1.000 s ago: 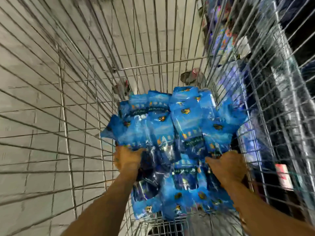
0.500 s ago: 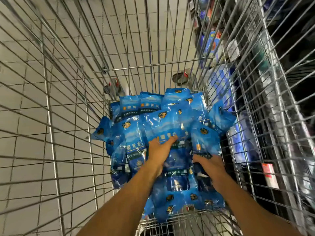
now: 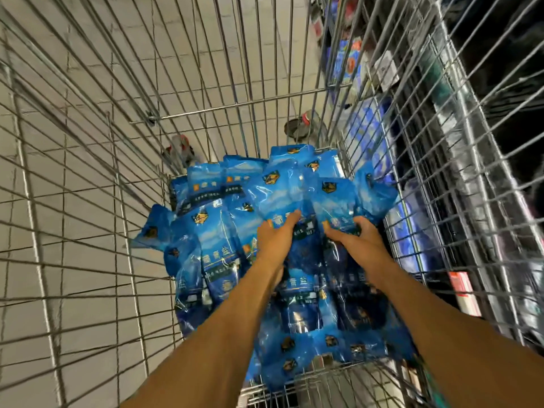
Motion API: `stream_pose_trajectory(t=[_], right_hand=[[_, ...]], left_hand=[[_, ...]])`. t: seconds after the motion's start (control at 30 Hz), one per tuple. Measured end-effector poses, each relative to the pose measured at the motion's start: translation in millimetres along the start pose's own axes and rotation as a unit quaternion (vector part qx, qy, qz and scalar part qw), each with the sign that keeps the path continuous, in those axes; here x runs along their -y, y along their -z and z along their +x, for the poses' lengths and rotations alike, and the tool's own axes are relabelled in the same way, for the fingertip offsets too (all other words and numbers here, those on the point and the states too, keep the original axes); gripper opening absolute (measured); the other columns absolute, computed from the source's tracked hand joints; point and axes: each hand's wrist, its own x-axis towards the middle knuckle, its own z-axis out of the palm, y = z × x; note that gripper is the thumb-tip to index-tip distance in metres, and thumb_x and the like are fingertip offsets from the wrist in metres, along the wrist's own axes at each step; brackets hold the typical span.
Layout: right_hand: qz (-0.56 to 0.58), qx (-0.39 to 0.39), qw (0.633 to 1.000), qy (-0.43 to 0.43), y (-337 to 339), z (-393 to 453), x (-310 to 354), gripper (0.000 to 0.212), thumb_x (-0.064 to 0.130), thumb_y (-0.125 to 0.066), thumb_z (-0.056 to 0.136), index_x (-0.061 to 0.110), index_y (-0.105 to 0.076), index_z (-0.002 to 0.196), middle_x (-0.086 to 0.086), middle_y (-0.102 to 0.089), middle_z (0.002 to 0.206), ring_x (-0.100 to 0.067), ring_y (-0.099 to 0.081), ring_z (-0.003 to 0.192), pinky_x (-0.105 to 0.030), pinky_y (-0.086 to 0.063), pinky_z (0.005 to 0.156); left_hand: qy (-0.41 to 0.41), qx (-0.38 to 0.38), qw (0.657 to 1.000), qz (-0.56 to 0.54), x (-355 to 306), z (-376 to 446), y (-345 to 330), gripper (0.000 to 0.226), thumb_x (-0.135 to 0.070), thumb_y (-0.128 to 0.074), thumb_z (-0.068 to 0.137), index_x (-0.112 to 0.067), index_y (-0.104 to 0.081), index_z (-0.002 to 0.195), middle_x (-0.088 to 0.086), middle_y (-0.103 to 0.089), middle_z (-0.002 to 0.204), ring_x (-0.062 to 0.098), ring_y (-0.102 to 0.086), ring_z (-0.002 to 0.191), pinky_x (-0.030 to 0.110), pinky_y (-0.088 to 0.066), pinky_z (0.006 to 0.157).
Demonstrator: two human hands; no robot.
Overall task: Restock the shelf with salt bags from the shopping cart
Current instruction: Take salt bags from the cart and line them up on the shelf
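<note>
- We saw the shopping cart point(image 3: 206, 107) from above, wire walls filling most of the frame.
- Salt bags point(image 3: 217, 254), blue and glossy, lay heaped on the cart floor from centre to lower centre, overlapping at mixed angles.
- Left hand point(image 3: 275, 237) sat just left of centre, fingers extended and lying flat on top of a bag in the pile; the left grip was relaxed, not clamped on anything.
- Right hand point(image 3: 357, 240) sat just right of centre, near the left hand, fingers curled over the lower edge of an upper bag point(image 3: 338, 198); the right grip looked to be pinching that bag, though blur limited how sure we were.
- Both forearms entered from the bottom edge and crossed over the nearer bags.
- Shelf point(image 3: 441, 128) ran along the right edge beyond the cart wall, dark and blurred, blue packs visible through the wires.
- Tiled floor point(image 3: 73, 201) filled the left side; two cart wheels point(image 3: 297, 126) showed through the far wall, upper centre.
</note>
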Motion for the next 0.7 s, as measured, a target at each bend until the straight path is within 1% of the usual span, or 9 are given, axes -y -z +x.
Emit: stream_pose_trajectory(t=[0.1, 0.2, 0.37, 0.43, 0.5, 0.57, 0.6, 0.67, 0.7], right_hand=[[-0.042, 0.000, 0.999, 0.015, -3, 4, -1, 0.064, 0.047, -0.075, 0.082, 0.018, -0.050, 0.133, -0.001, -0.057, 0.130, -0.025, -0.054, 0.119, -0.044, -0.046, 0.100], [-0.050, -0.020, 0.998, 0.046, -3, -1, -9, 0.043, 0.042, -0.073, 0.085, 0.022, -0.058, 0.121, 0.003, -0.065, 0.114, -0.022, -0.061, 0.106, -0.043, -0.051, 0.093], [0.017, -0.006, 1.000, 0.020, 8, -8, -9, 0.029, 0.036, -0.075, 0.085, 0.032, -0.060, 0.110, 0.021, -0.063, 0.101, 0.006, -0.058, 0.089, -0.018, -0.044, 0.069], [0.025, 0.011, 1.000, 0.011, 16, -14, -4, 0.024, 0.034, -0.078, 0.082, 0.034, -0.064, 0.101, 0.019, -0.067, 0.101, 0.005, -0.061, 0.090, -0.017, -0.044, 0.070], [0.028, 0.035, 0.999, -0.001, 23, -23, 0, 0.025, 0.033, -0.082, 0.076, 0.035, -0.067, 0.096, 0.018, -0.071, 0.100, 0.001, -0.064, 0.092, -0.018, -0.044, 0.070], [0.037, 0.057, 0.998, -0.018, 30, -38, 9, 0.034, 0.037, -0.085, 0.071, 0.038, -0.065, 0.098, 0.023, -0.066, 0.108, 0.002, -0.063, 0.095, -0.019, -0.045, 0.073], [0.041, 0.062, 0.997, -0.023, 31, -47, 16, 0.048, 0.040, -0.085, 0.069, 0.038, -0.062, 0.111, 0.022, -0.060, 0.119, -0.004, -0.061, 0.107, -0.024, -0.048, 0.083], [0.063, 0.060, 0.996, -0.028, 34, -67, 29, 0.089, 0.043, -0.085, 0.069, 0.030, -0.041, 0.145, 0.009, -0.043, 0.145, -0.019, -0.045, 0.134, -0.037, -0.041, 0.104], [0.076, 0.062, 0.995, -0.025, 35, -79, 38, 0.097, 0.042, -0.084, 0.071, 0.028, -0.032, 0.151, 0.005, -0.036, 0.152, -0.022, -0.039, 0.138, -0.038, -0.038, 0.105]], left_hand=[[0.007, 0.035, 0.999, 0.015, -2, 7, 6, 0.030, -0.044, -0.075, 0.080, -0.026, -0.063, 0.100, -0.016, -0.068, 0.093, 0.006, -0.065, 0.084, 0.018, -0.048, 0.063], [0.002, 0.094, 0.995, 0.038, 0, 8, 8, 0.022, -0.046, -0.074, 0.080, -0.034, -0.065, 0.095, -0.026, -0.072, 0.084, -0.003, -0.069, 0.080, 0.008, -0.048, 0.053], [0.062, 0.149, 0.986, 0.036, 0, 1, 3, 0.062, -0.059, -0.075, 0.071, -0.023, -0.063, 0.120, -0.006, -0.063, 0.129, 0.008, -0.064, 0.104, 0.031, -0.049, 0.089], [0.079, 0.146, 0.986, 0.027, -2, -7, 6, 0.071, -0.059, -0.077, 0.069, -0.018, -0.059, 0.124, -0.002, -0.066, 0.127, 0.010, -0.068, 0.100, 0.035, -0.052, 0.089], [0.121, 0.147, 0.981, 0.035, -4, -18, 13, 0.102, -0.064, -0.079, 0.062, -0.017, -0.038, 0.143, -0.001, -0.053, 0.141, 0.020, -0.059, 0.120, 0.045, -0.047, 0.101], [0.135, 0.161, 0.976, 0.049, -12, -34, 23, 0.123, -0.070, -0.080, 0.055, -0.029, -0.019, 0.153, -0.002, -0.030, 0.157, 0.025, -0.040, 0.138, 0.050, -0.036, 0.112], [0.130, 0.168, 0.976, 0.050, -18, -43, 28, 0.124, -0.072, -0.080, 0.052, -0.029, -0.022, 0.154, -0.004, -0.023, 0.160, 0.025, -0.034, 0.143, 0.051, -0.031, 0.114], [0.118, 0.189, 0.974, 0.052, -30, -63, 35, 0.109, -0.072, -0.082, 0.048, -0.027, -0.047, 0.141, -0.005, -0.027, 0.158, 0.022, -0.035, 0.142, 0.049, -0.030, 0.116], [0.109, 0.195, 0.974, 0.048, -38, -73, 40, 0.097, -0.071, -0.083, 0.045, -0.029, -0.059, 0.129, -0.004, -0.036, 0.154, 0.020, -0.044, 0.135, 0.047, -0.035, 0.113]])
